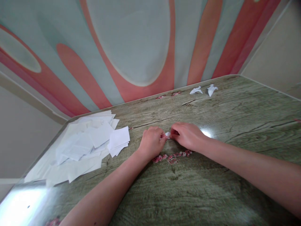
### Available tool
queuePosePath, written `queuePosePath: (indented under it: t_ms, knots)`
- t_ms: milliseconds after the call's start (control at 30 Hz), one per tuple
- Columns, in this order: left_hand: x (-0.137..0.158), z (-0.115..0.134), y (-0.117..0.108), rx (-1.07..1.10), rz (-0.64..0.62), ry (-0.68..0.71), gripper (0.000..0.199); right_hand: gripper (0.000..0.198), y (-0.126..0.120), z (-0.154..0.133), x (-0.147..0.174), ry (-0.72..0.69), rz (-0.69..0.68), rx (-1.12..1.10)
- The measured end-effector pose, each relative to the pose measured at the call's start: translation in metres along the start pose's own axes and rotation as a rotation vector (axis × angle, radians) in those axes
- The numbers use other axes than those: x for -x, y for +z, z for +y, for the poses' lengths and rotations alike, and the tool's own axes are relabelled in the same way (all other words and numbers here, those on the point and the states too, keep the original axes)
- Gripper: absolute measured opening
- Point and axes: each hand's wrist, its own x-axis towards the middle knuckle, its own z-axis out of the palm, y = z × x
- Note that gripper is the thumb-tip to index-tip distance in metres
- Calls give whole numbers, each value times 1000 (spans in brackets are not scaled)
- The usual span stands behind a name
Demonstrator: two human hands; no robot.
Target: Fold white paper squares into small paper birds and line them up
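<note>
Near the middle of the table, a small piece of folded white paper (167, 134) shows between my two hands. My left hand (152, 141) pinches its left end with thumb and fingers. From the other side my right hand (184, 134) has its fingers closed on the right end. Most of the paper is hidden behind the fingers, so its folded shape cannot be made out. Both hands rest low, close to the wood-patterned tabletop.
At the left lies a wide, untidy spread of white paper sheets (80, 144), with a small stack of square papers (119, 138) at its right edge. Two folded paper birds (196, 90) (212, 90) sit near the far edge. Behind the table (150, 194) rises a patterned wall (131, 40).
</note>
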Motion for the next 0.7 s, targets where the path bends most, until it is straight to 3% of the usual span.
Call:
queuePosePath:
  t_ms: [267,367,433,533,700]
  knots:
    - [1,0,-1,37,12,-14,13,8,-2,11,-3,47,-29,-83]
    - [3,-1,0,79,44,-1,8,2,-2,21,-4,-4,10,-197]
    - [3,-3,0,104,68,42,5,10,-1,27,-3,-54,39,-252]
    - [3,-9,2,137,73,104,15,20,0,26,-1,-113,44,-258]
    - [6,-12,1,153,36,185,28,19,1,13,5,-174,1,-265]
